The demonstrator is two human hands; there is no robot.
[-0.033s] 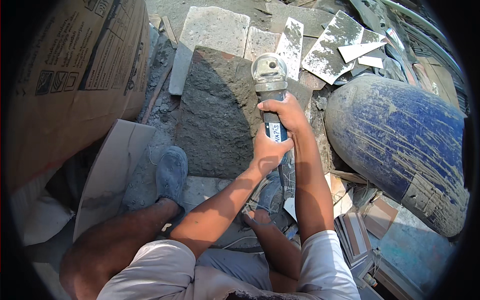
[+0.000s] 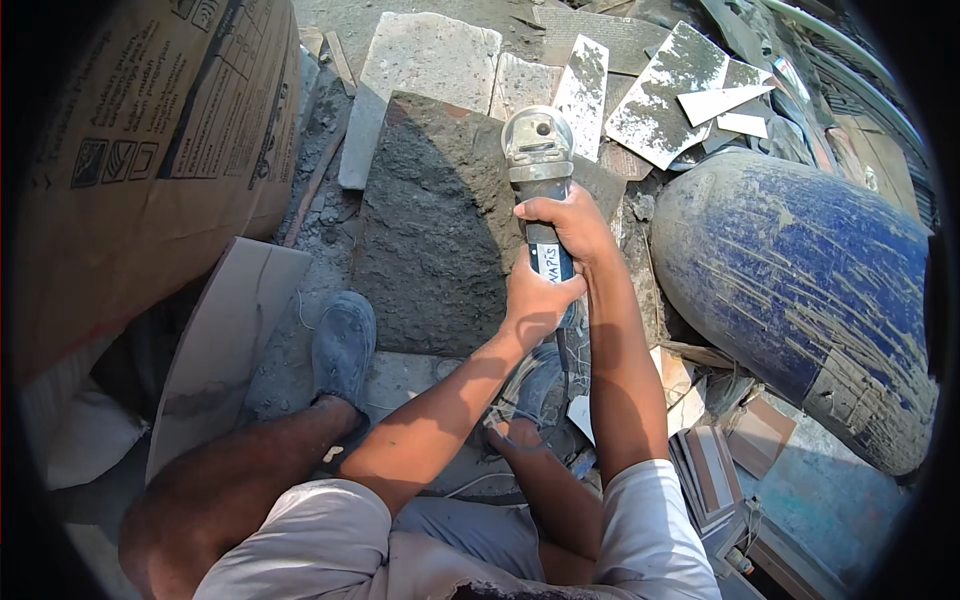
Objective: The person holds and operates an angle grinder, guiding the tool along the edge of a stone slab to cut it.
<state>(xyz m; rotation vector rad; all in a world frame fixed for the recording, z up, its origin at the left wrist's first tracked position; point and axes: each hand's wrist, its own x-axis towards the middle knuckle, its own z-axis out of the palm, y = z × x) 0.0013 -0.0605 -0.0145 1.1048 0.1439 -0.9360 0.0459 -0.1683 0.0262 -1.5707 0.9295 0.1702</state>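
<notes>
An angle grinder (image 2: 538, 145) with a dusty metal head and dark body lies in line with my arms over the right part of a rough grey slab (image 2: 420, 220). My right hand (image 2: 570, 222) grips its upper body just below the head. Lower down, my left hand (image 2: 537, 292) is closed round the labelled handle. A cord hangs from the grinder's lower end between my forearms. The grinder's disc is hidden from this view.
A large cardboard-like sack (image 2: 150, 220) fills the left, beside a leaning tile (image 2: 215, 340). My shod feet flank the work. A mud-streaked blue drum (image 2: 790, 290) lies right. Broken white tiles (image 2: 665, 95), a pale slab (image 2: 420, 55) and stacked offcuts (image 2: 705, 475) lie around.
</notes>
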